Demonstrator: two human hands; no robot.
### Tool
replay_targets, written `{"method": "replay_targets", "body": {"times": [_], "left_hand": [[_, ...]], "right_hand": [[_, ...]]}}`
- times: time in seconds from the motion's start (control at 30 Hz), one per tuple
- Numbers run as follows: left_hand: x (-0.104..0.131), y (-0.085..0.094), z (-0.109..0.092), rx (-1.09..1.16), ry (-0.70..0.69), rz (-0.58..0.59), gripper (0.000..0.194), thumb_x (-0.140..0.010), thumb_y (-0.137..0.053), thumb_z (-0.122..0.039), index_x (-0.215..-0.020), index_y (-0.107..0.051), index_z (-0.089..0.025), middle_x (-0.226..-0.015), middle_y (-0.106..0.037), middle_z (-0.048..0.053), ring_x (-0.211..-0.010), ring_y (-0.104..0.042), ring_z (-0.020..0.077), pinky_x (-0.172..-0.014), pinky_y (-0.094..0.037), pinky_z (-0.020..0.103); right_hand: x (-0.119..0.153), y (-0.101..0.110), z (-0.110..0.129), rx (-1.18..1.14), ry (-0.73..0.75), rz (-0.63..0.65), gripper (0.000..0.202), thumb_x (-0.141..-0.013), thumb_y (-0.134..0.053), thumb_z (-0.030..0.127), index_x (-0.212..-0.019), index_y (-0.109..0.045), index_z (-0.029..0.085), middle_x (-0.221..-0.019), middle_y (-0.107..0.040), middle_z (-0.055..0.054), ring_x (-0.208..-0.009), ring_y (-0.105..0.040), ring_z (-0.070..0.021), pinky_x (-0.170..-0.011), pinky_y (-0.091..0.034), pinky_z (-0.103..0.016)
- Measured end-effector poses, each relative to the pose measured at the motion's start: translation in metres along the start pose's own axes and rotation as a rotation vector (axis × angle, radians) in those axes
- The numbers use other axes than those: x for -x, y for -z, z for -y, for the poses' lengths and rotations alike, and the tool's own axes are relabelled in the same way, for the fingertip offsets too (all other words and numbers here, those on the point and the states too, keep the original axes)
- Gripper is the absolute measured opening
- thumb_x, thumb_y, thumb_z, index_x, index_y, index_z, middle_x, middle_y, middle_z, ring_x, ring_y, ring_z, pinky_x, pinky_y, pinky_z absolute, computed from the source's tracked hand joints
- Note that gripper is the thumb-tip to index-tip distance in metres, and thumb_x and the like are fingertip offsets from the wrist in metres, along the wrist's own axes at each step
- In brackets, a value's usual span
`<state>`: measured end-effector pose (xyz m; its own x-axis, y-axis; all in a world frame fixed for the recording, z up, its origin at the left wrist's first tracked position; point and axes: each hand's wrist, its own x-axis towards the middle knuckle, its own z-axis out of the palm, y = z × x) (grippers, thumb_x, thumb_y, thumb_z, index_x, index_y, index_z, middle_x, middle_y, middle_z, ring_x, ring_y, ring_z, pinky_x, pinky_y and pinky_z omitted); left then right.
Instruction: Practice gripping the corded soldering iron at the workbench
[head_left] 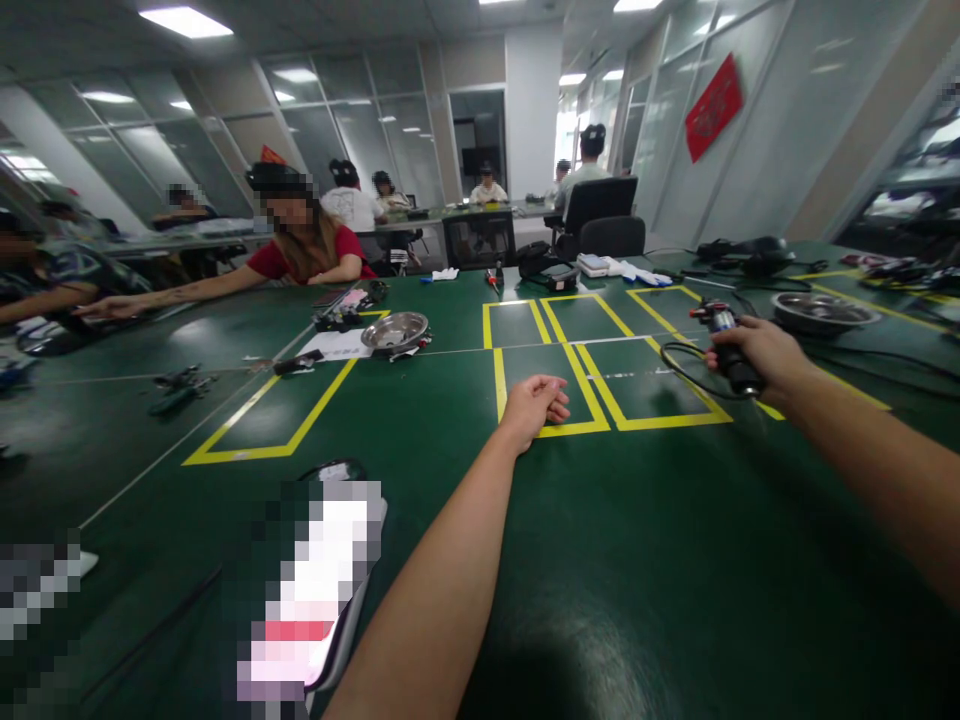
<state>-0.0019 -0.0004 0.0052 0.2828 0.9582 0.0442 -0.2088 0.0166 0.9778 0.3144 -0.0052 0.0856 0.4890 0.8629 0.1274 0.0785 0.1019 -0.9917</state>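
My left hand (535,412) rests on the green table at the near end of a yellow-taped rectangle. Its fingers are loosely curled in, the thumb lies close to them, and nothing shows in the hand. Over on the right, my right hand (766,352) is wrapped round a corded electric screwdriver (739,370), held above the tabletop. The tool has a black body, a silver section and some reddish parts at its far end. A black cable (679,368) loops beside it, over the edge of another taped rectangle.
Metal bowls stand at right (825,312) and left of centre (395,333). A phone (330,590) lies near me at the left. Gloves (645,274), a red-handled screwdriver (491,280) and a black pouch (544,268) lie farther back. A person in red (349,255) reaches across at left.
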Motion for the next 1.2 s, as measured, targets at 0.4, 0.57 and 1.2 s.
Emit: {"method": "replay_targets", "body": {"times": [0.4,0.57,1.2], "left_hand": [[-0.01,0.002,0.004,0.156,0.057,-0.058,0.06,-0.091,-0.045,-0.068,-0.097,-0.061,-0.011,-0.079,-0.069,0.01,-0.049,-0.063,0.014,-0.045,-0.048,0.025],[-0.013,0.001,0.008,0.083,0.055,-0.062,0.05,-0.084,-0.064,-0.061,-0.096,-0.063,-0.012,-0.066,-0.065,0.005,-0.043,-0.058,0.0106,-0.039,-0.038,0.02],[-0.009,-0.004,0.004,-0.03,-0.026,-0.163,0.053,-0.078,-0.068,-0.066,-0.072,-0.058,-0.013,-0.062,-0.064,0.004,-0.038,-0.052,0.0073,-0.035,-0.031,0.019]], "right_hand": [[0.139,-0.09,-0.037,-0.249,-0.189,0.717,0.102,-0.072,-0.077,0.028,-0.157,-0.021,0.03,-0.07,-0.066,0.003,-0.05,-0.062,-0.0168,-0.046,-0.052,-0.029],[0.142,-0.089,-0.043,-0.217,-0.168,0.802,0.102,-0.075,-0.076,0.025,-0.159,-0.018,0.03,-0.069,-0.067,0.002,-0.048,-0.062,-0.0166,-0.045,-0.052,-0.029],[0.14,-0.086,-0.046,-0.259,-0.156,0.768,0.101,-0.074,-0.076,0.025,-0.158,-0.021,0.03,-0.069,-0.068,0.002,-0.049,-0.062,-0.0164,-0.045,-0.053,-0.029]]}}
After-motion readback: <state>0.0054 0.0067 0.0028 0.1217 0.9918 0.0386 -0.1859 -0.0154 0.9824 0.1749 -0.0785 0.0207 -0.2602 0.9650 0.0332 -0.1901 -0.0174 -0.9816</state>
